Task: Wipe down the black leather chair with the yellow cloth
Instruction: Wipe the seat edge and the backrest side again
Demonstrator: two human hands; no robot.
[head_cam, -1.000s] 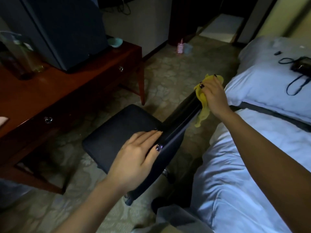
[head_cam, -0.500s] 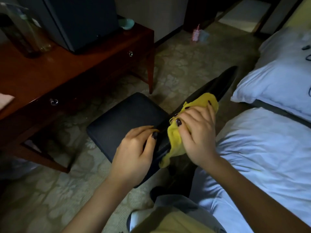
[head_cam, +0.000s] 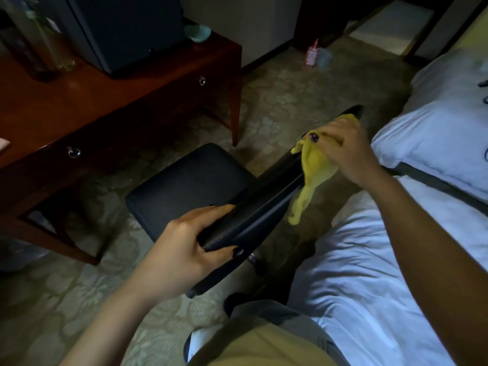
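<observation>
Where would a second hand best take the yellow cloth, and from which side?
Probably the loose tail of the yellow cloth, pinched from the bed side. It hangs free behind the chair back, while the upper part is bunched under the right hand on the top edge, leaving little exposed there.

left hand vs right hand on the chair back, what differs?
1. The left hand grips the bare chair back, thumb on one face and fingers on the other; the right hand holds the yellow cloth against it.
2. The left hand sits at the near end of the top edge, the right hand close to the far end.
Shared: both are on the chair back, and both have dark nail polish.
</observation>
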